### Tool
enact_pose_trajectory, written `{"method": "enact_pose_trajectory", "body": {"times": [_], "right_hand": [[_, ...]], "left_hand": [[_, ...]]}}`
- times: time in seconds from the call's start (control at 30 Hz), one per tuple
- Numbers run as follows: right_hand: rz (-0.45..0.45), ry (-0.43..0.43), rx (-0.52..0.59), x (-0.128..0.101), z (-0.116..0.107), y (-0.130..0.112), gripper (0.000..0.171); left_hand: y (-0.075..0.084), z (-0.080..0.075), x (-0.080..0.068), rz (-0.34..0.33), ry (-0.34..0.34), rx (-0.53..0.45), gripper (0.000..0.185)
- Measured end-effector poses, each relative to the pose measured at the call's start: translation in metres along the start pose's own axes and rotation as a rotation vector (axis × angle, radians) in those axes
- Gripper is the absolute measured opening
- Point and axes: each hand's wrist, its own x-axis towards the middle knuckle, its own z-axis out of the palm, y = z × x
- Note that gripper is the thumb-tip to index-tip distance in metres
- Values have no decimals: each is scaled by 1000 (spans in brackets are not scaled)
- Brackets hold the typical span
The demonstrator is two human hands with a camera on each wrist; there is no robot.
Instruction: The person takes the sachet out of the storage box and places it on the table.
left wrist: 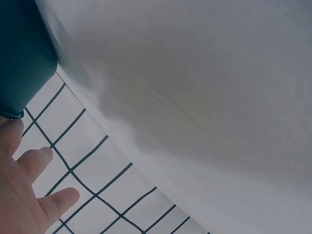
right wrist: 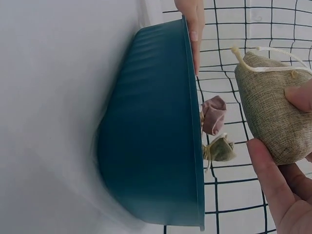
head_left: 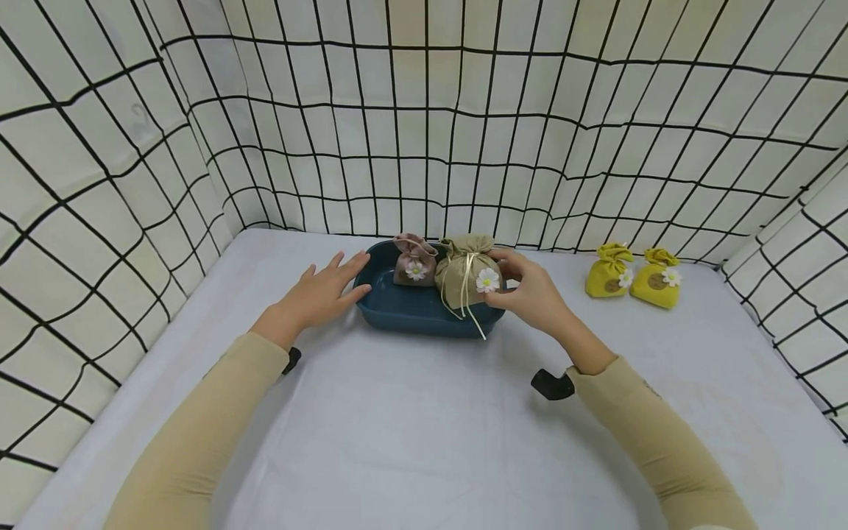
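as the left hand (head_left: 321, 294) spreads its fingers at a dark blue-green plastic basin (head_left: 424, 324), the right hand (head_left: 533, 294) pinches a khaki drawstring cloth bag (right wrist: 275, 112)

while the basin sits near the far edge of the white cloth-covered tabletop (head_left: 384, 427), a little left of that edge's middle, the khaki bag is held up over the basin's right end; the right-wrist view shows it apart from and above the rim. the right thumb presses one side of it, fingers the other. a pale cord hangs loosely at its top. the left fingers are apart, their tips at the basin's left end; i cannot tell how firmly they touch.

inside the basin stands a mauve cloth bag with a white daisy (head_left: 411, 256). beside it, a small olive cloth bag (right wrist: 222, 148) shows its gathered top above the rim in the right-wrist view. two mustard-yellow cloth bags (head_left: 604, 272) stand side by side near the tabletop's far right corner.
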Motion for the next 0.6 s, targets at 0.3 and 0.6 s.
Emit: {"method": "enact_pose_trajectory", "body": {"times": [0.3,0.6], "right_hand": [[26,25,-23,-5,-16,6,66],[41,44,13,-11,-28,12,64]], "left_hand": [[1,-2,-1,-1,-4,-8,71],[-1,0,1,8,-5,-15,71]]}}
